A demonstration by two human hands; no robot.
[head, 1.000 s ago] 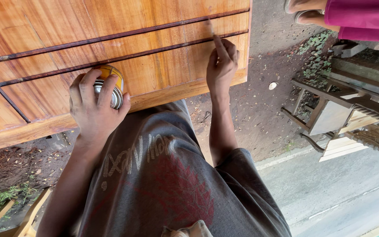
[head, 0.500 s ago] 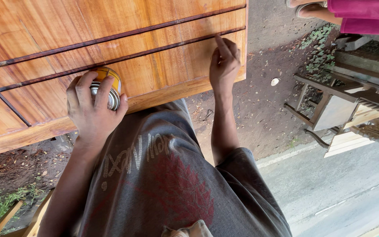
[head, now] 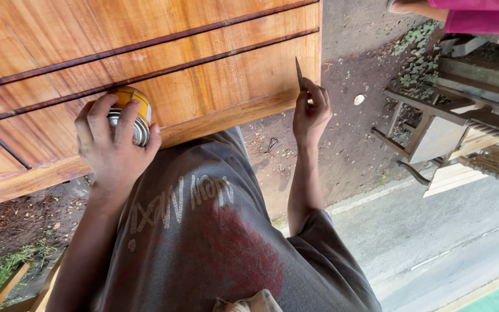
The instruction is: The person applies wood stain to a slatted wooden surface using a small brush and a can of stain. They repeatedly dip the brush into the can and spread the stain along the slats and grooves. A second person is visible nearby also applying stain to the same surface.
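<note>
Spanning the upper view, wooden door panel (head: 145,52) ends at its right edge beside open dirt ground (head: 347,144). Left hand (head: 114,144) wraps a small yellow tin (head: 134,110) (contents hidden). Right hand (head: 312,112) pinches a thin blade (head: 299,74) near that edge.

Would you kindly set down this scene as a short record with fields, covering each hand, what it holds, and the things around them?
left hand: left hand wrapped around a small yellow can, held against the lower edge of the panel
right hand: right hand pinches a thin dark blade-like tool with its tip pointing up near the panel's corner
work surface: varnished wooden panel with dark grooves
surroundings: wooden furniture frame on bare ground; another person's pink sleeve at the top right
</note>
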